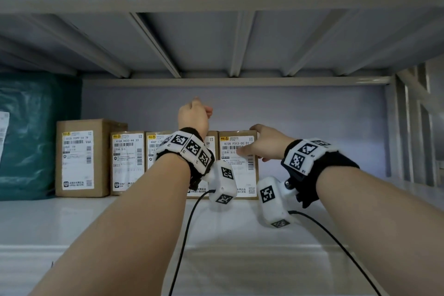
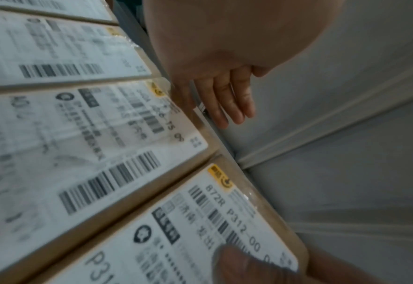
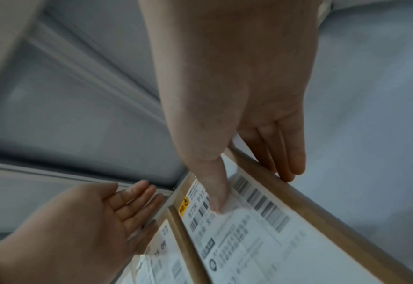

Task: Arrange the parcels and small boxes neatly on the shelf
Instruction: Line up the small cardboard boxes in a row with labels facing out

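Several brown cardboard boxes with white labels stand in a row at the back of the shelf (image 1: 72,223). My right hand (image 1: 262,144) is at the rightmost box (image 1: 240,175). Its thumb (image 3: 218,194) presses on the label, and its straight fingers (image 3: 285,153) lie along the box's right side. My left hand (image 1: 195,113) hovers above the neighbouring box (image 2: 91,144), fingers (image 2: 224,100) straight past its top edge. I cannot tell whether they touch it. That box is mostly hidden behind my left wrist in the head view.
A large teal parcel (image 1: 31,137) fills the shelf's left end, beside the tallest box (image 1: 81,158). The upper shelf's underside (image 1: 216,41) is close overhead. A metal upright (image 1: 408,127) closes the right end. Bare shelf lies right of the row and in front of it.
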{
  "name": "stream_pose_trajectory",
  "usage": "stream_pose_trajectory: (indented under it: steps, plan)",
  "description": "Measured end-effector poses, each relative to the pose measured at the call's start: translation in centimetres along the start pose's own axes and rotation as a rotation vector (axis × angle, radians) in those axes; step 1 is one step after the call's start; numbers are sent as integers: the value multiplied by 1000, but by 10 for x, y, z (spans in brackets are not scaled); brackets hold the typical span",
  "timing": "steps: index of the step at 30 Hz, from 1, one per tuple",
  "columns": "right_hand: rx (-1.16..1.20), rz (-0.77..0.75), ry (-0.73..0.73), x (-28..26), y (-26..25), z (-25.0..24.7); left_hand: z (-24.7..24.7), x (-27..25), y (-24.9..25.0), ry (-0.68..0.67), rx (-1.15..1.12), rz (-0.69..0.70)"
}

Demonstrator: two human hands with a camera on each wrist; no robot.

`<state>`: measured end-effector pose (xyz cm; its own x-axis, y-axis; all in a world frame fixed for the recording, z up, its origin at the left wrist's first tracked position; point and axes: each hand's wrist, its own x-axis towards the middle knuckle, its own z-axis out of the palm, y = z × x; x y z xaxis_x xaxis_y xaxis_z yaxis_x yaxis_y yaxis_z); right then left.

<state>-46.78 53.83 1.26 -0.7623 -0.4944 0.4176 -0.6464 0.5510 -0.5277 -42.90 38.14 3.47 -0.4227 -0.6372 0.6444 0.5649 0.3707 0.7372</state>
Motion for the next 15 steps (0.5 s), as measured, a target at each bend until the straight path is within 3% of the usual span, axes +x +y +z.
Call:
stream_pose_trajectory:
  steps: [5,15]
  plan:
    - [95,-1,26,4,5,9,-2,-6,-13,-63,139,131]
    - [197,23,39,10,9,15,-4,-7,-15,-72,315,172]
